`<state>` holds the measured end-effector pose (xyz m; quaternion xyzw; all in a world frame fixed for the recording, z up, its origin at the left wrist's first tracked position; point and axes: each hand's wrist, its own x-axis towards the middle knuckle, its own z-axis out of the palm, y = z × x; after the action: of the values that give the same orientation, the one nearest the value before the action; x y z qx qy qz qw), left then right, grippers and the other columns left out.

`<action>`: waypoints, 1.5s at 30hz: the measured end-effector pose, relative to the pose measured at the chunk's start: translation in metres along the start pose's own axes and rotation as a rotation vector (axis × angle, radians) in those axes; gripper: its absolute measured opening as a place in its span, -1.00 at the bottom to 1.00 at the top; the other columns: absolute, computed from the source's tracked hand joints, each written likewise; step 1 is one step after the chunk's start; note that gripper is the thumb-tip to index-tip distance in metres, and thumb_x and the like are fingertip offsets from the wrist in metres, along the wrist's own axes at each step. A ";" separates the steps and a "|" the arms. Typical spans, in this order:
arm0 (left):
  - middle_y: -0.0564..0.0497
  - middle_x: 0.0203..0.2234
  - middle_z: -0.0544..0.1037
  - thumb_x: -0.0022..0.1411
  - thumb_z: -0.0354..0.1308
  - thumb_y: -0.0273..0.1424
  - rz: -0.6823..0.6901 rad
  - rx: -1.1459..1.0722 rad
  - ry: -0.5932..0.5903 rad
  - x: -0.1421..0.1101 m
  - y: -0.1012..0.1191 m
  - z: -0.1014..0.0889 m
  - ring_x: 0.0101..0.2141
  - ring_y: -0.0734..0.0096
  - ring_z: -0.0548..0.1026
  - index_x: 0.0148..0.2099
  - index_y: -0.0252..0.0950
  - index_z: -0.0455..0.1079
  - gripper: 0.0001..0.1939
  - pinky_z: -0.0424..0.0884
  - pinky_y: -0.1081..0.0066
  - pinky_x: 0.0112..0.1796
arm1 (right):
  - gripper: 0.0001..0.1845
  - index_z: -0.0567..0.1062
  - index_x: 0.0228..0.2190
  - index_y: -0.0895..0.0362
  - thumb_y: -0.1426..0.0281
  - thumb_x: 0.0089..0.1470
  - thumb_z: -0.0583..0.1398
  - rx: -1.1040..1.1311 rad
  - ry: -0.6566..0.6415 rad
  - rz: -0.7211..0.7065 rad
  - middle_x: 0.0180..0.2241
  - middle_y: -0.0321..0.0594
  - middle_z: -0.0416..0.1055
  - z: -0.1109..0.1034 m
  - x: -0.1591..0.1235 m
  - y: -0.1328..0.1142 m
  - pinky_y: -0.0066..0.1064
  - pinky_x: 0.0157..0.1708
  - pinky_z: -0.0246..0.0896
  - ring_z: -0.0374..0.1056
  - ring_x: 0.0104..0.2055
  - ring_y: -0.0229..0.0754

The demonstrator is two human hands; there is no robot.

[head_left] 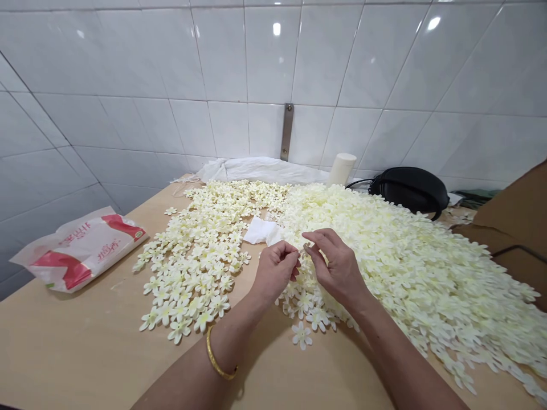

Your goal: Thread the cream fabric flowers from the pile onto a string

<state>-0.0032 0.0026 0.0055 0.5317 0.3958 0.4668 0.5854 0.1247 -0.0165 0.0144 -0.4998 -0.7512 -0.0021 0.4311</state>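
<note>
My left hand (278, 270) is closed in a pinch above the flowers, thumb against the forefinger. Whatever sits between those fingertips is too small to make out. Just to the right, my right hand (335, 263) has its fingers stretched out toward the left one, with a narrow gap between thumb and fingers. Beneath and right of the hands spreads a large heap of pale cream artificial flower petals (410, 273). A smaller spread of five-petalled flowers (192, 267) lies on the left. One single flower (301, 335) rests in front of my hands.
A white tissue (261, 230) lies between the two piles. At left is a red and white tissue pack (88, 247). Along the tiled wall are a white plastic sheet (252, 169), a cream cylinder (342, 168) and a black pouch (410, 191). Brown cardboard (513, 216) stands at right.
</note>
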 end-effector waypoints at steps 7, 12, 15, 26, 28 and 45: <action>0.13 -0.72 0.33 -0.07 0.09 -0.42 -0.036 -0.095 0.004 0.002 0.000 0.001 -0.71 0.63 0.26 -0.57 -0.34 0.26 -0.88 0.24 0.55 -0.64 | -0.82 0.43 -0.50 0.15 0.55 0.00 0.05 0.166 -0.126 0.123 -0.50 -0.24 0.38 0.004 0.000 0.002 -0.47 -0.43 0.18 0.30 -0.44 -0.27; 0.11 -0.71 0.35 -0.07 0.09 -0.42 -0.070 -0.098 0.083 0.006 -0.001 -0.004 -0.69 0.60 0.28 -0.55 -0.34 0.26 -0.90 0.26 0.54 -0.63 | -0.83 0.43 -0.50 0.14 0.53 0.00 0.05 0.158 -0.103 0.184 -0.49 -0.25 0.39 0.003 0.000 0.004 -0.46 -0.42 0.17 0.31 -0.43 -0.25; 0.12 -0.72 0.34 -0.07 0.07 -0.44 -0.083 -0.032 0.169 0.010 -0.003 -0.009 -0.72 0.62 0.24 -0.56 -0.33 0.24 -0.91 0.19 0.57 -0.69 | -0.84 0.41 -0.51 0.14 0.52 -0.01 0.05 0.090 -0.068 0.160 -0.50 -0.23 0.38 0.000 0.001 0.004 -0.44 -0.44 0.15 0.29 -0.44 -0.24; 0.14 -0.73 0.33 -0.09 0.08 -0.43 -0.019 -0.062 0.273 0.016 -0.011 -0.013 -0.74 0.65 0.20 -0.53 -0.33 0.26 -0.93 0.11 0.58 -0.71 | -0.89 0.43 -0.52 0.18 0.50 -0.05 0.10 -0.377 -0.315 -0.033 -0.42 -0.12 0.34 0.015 -0.005 -0.003 -0.26 -0.34 0.04 0.15 -0.31 -0.10; 0.14 -0.73 0.34 -0.08 0.09 -0.43 0.002 -0.066 0.285 0.016 -0.010 -0.014 -0.74 0.66 0.19 -0.53 -0.33 0.26 -0.92 0.10 0.58 -0.70 | -0.87 0.42 -0.51 0.17 0.51 -0.02 0.08 -0.335 -0.281 -0.018 -0.43 -0.13 0.33 0.015 -0.005 -0.002 -0.27 -0.34 0.04 0.15 -0.32 -0.11; 0.11 -0.69 0.38 -0.15 0.24 -0.39 -0.128 -0.336 -0.043 0.005 -0.004 -0.003 -0.66 0.62 0.30 -0.49 -0.35 0.29 -0.81 0.22 0.56 -0.60 | -0.84 0.45 -0.40 0.14 0.44 0.01 0.06 0.326 -0.050 0.294 -0.41 -0.20 0.39 0.010 -0.001 0.003 -0.39 -0.33 0.17 0.30 -0.34 -0.21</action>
<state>-0.0047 0.0086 0.0013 0.4101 0.3327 0.4764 0.7030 0.1201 -0.0111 0.0065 -0.5276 -0.6710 0.1945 0.4833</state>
